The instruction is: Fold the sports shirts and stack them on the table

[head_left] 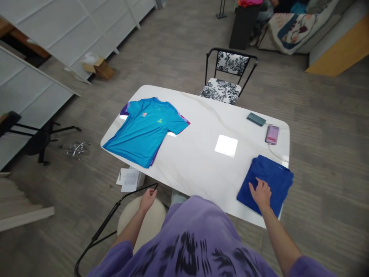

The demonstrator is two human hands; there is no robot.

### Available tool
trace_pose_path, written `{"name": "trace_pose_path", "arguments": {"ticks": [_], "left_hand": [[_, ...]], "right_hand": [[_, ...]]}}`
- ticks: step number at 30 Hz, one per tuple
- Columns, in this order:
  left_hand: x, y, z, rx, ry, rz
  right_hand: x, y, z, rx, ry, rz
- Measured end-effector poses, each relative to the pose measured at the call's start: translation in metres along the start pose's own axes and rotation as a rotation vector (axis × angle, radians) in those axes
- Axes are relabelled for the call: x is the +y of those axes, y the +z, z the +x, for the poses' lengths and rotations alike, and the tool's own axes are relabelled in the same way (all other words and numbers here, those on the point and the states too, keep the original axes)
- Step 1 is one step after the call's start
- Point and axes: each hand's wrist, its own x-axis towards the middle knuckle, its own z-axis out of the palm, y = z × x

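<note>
My right hand (261,193) lies flat with fingers spread on a folded dark blue cloth (273,177) at the near right corner of the white table (201,154). My left hand (148,199) hangs below the table's near edge, fingers curled loosely over the cream seat (150,227) of a black-framed chair, holding nothing that I can see. A turquoise T-shirt (145,129) lies spread out on the table's far left end, on top of purple and pink shirts whose edges show beneath it.
A phone (272,134) and a dark teal case (256,119) lie at the table's far right. A patterned chair (225,82) stands behind the table. Papers (129,179) lie on the floor below the left end. White partitions stand at left, a sofa at top right.
</note>
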Motion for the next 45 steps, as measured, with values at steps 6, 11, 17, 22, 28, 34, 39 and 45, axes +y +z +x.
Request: {"name": "trace_pose_path", "arguments": {"ticks": [6, 11, 17, 22, 28, 34, 39, 45], "left_hand": [[-0.069, -0.049, 0.158, 0.054, 0.069, -0.131], [-0.092, -0.081, 0.245, 0.019, 0.172, -0.135], [-0.111, -0.11, 0.285, -0.04, 0.273, -0.066], [-0.128, -0.121, 0.293, -0.064, 0.324, -0.081], [-0.112, -0.121, 0.309, -0.122, 0.345, 0.03], [-0.112, -0.128, 0.32, -0.135, 0.382, 0.052], [-0.129, -0.142, 0.315, -0.071, 0.354, -0.045], [-0.122, -0.15, 0.298, -0.103, 0.315, -0.15]], "right_hand": [[-0.165, 0.028, -0.049, -0.22, -0.01, 0.072], [-0.36, 0.037, -0.054, -0.501, -0.071, 0.079], [-0.553, 0.085, 0.038, -0.5, -0.183, 0.145], [-0.664, 0.135, 0.147, -0.374, -0.173, 0.237], [-0.727, 0.171, 0.226, -0.258, -0.052, 0.281], [-0.725, 0.183, 0.243, -0.209, -0.027, 0.329], [-0.714, 0.179, 0.245, -0.183, -0.052, 0.46], [-0.706, 0.173, 0.248, -0.23, -0.277, 0.693]]}}
